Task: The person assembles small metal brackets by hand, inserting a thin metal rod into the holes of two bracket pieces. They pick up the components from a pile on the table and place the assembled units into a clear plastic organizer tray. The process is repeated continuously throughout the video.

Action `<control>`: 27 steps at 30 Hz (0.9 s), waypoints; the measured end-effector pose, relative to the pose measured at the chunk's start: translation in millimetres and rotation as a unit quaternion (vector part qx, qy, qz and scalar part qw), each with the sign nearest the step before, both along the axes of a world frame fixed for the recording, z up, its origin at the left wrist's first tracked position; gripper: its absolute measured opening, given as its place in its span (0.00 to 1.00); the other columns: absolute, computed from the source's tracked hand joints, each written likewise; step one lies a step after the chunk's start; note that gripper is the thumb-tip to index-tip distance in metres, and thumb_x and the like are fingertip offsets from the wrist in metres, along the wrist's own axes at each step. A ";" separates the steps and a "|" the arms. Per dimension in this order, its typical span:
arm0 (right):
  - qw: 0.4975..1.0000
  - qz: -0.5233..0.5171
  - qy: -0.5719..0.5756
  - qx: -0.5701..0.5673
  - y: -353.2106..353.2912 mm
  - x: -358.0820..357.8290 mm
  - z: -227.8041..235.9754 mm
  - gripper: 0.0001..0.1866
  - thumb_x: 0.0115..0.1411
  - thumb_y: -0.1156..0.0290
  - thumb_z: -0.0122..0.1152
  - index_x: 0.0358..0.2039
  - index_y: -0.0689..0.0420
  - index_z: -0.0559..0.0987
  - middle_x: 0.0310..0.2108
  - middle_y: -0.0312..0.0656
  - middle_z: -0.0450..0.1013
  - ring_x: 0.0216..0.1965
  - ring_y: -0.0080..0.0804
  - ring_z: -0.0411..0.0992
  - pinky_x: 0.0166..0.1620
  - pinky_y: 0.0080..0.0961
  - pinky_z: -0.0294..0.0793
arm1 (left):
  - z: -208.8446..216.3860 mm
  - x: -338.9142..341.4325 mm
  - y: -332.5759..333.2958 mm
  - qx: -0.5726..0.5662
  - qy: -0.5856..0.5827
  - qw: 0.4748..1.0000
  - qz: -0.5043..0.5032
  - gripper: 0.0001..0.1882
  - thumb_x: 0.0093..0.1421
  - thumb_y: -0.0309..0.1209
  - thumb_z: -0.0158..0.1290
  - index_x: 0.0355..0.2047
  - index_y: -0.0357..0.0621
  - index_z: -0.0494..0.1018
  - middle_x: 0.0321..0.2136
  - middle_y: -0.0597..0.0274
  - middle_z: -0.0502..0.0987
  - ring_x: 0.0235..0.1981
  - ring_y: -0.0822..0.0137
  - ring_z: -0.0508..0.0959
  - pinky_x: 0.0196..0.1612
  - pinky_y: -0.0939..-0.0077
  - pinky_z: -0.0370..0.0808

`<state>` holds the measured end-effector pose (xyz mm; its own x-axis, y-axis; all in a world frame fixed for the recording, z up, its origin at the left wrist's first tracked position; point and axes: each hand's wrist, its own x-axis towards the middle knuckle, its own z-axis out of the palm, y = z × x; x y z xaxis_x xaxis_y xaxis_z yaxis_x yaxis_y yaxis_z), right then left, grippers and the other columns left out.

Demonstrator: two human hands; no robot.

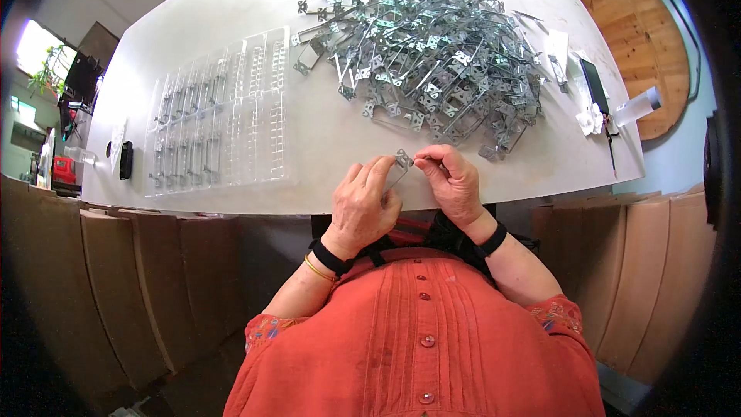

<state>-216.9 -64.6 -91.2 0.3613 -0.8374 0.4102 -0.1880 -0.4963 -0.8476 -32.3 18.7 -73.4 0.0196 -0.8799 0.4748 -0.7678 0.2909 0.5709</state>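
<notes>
Near the table's front edge, my left hand (364,199) is closed on a small metal bracket (402,161) with a wide, holed end and thin arms. My right hand (454,183) pinches at the bracket's right side, thumb and forefinger together; whatever is between those fingertips is too small to make out. Just beyond my hands lies a big heap of similar metal brackets (432,62). To the left, a clear plastic tray (266,108) has rows of slots, and several brackets lie in its left columns.
At the table's right lie a dark flat device (593,86), a clear cylinder with a bluish cap (637,106) and crumpled white plastic (590,120). A black object (126,161) sits at the left edge. Cardboard boxes (116,293) stand below the table; a round wooden tabletop (641,46) leans at right.
</notes>
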 end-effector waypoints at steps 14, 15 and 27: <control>0.999 -0.002 0.011 -0.033 0.2 1.1 3.7 0.08 0.66 0.77 0.69 0.44 0.55 0.82 0.36 0.41 0.81 0.35 0.33 0.80 0.38 0.26 0.78 | -2.4 1.0 -1.8 -0.009 -0.005 1.000 0.005 0.29 0.49 0.20 0.58 0.55 0.37 0.73 0.47 0.47 0.82 0.40 0.47 0.81 0.46 0.57 0.80; 0.999 0.001 0.008 -0.036 0.3 1.7 4.2 0.08 0.66 0.77 0.69 0.44 0.55 0.82 0.36 0.41 0.81 0.35 0.33 0.80 0.38 0.26 0.78 | -2.4 1.2 -1.9 -0.009 -0.005 1.000 0.005 0.30 0.49 0.20 0.58 0.55 0.37 0.73 0.47 0.47 0.82 0.40 0.47 0.81 0.46 0.57 0.80; 0.999 0.006 0.009 -0.030 -0.6 -0.4 0.5 0.09 0.66 0.79 0.69 0.45 0.55 0.82 0.37 0.41 0.81 0.36 0.32 0.80 0.40 0.27 0.79 | -3.1 1.1 -2.1 -0.007 -0.008 1.000 0.007 0.29 0.48 0.21 0.58 0.55 0.37 0.74 0.46 0.48 0.82 0.40 0.48 0.81 0.46 0.57 0.80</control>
